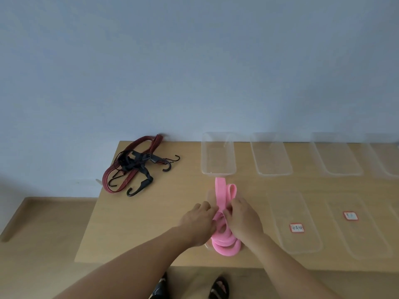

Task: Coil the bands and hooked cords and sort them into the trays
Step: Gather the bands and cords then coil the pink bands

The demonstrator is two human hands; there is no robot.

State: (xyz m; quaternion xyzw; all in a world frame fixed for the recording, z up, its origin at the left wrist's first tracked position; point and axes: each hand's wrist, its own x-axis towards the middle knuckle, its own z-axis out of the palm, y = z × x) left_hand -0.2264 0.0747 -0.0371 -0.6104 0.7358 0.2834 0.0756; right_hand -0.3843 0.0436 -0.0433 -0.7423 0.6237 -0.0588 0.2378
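Observation:
A pink flat band (220,192) lies partly coiled near the table's front edge, with two loops reaching away from me toward the back row. My left hand (197,221) and my right hand (243,216) both pinch it at the middle, over a clear tray (208,194) whose rim shows beneath the band. A tangle of red-and-black hooked cords (133,164) with black hooks sits at the table's back left corner, apart from my hands.
A row of clear trays lines the back edge: one (218,155) straight ahead, another (271,157) to its right, more further right. Two front-row trays (294,223) (356,225) carry red-framed labels. The table's left edge (95,203) drops to the floor.

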